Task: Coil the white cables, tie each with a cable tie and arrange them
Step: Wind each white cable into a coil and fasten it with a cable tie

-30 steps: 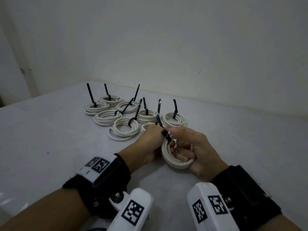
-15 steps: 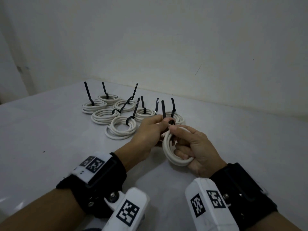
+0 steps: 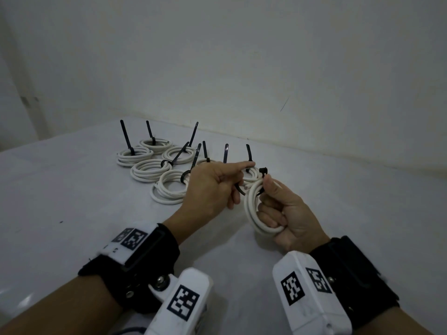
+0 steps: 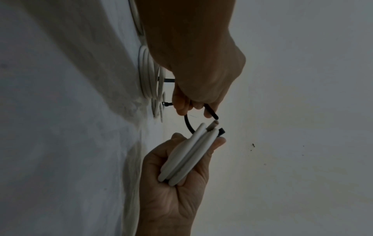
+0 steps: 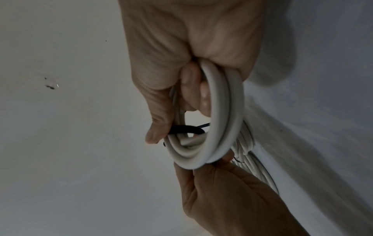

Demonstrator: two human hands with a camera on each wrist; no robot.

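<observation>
Loosely coiled white cable, untied

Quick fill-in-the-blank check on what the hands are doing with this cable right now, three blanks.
1. The white cable coil is gripped by the ____ hand.
2. The left hand pinches the free end of a ____ cable tie.
3. The tie's tail is not yet threaded through its ____, so the loop is open.
4. The finished coils lie on the table, their tie tails pointing ____.

Missing words: right; black; head; up
</observation>
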